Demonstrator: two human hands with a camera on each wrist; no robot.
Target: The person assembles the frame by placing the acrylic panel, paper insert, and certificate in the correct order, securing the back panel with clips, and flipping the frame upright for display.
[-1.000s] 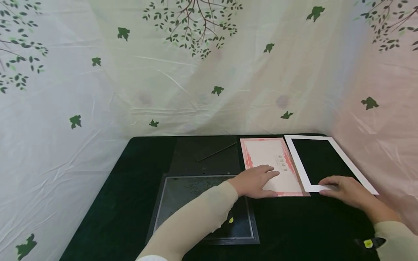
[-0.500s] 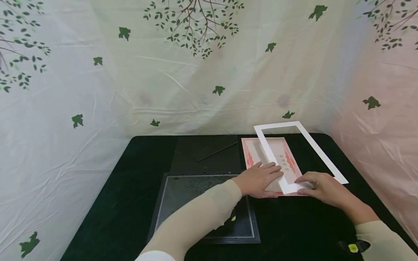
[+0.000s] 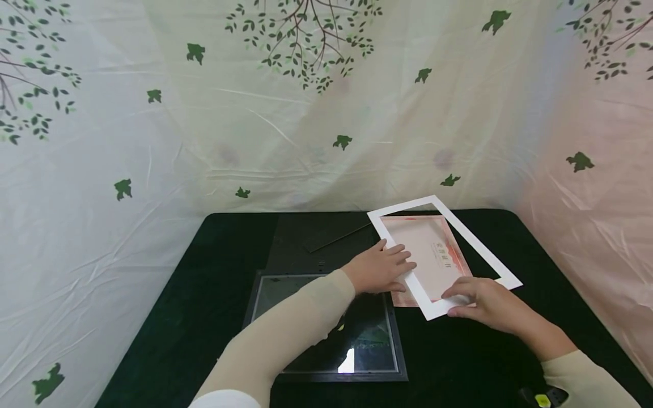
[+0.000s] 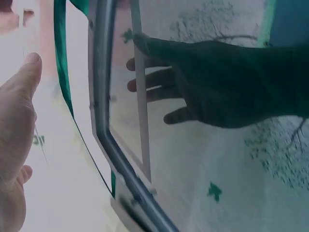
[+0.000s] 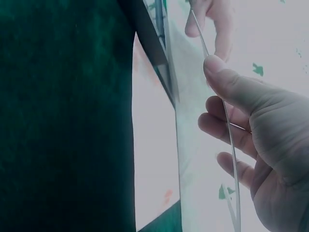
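Note:
A white picture mat (image 3: pixel 471 238) is tilted over a pink-bordered certificate (image 3: pixel 423 272) at the table's right side. My right hand (image 3: pixel 492 306) pinches the mat's near edge between thumb and fingers; the right wrist view shows that thin edge passing beside the thumb (image 5: pixel 227 79). My left hand (image 3: pixel 374 269) holds the mat's left strip, fingers fairly straight over it. In the left wrist view the hand's reflection in the glass shows the strip between thumb and fingers. Below my left forearm lies a black picture frame (image 3: pixel 400 357) with reflective glass.
Behind the frame lies a dark backing board (image 3: pixel 288 243) with a flat stand leg. Dark green cloth (image 3: pixel 459 362) covers the table. A pale fabric backdrop (image 3: pixel 285 147) printed with leaves and birds rises behind the table.
The mat has risen from the table's right side and moved left over the certificate, carried by my right hand. My left hand has come onto its left strip and shifted left with it.

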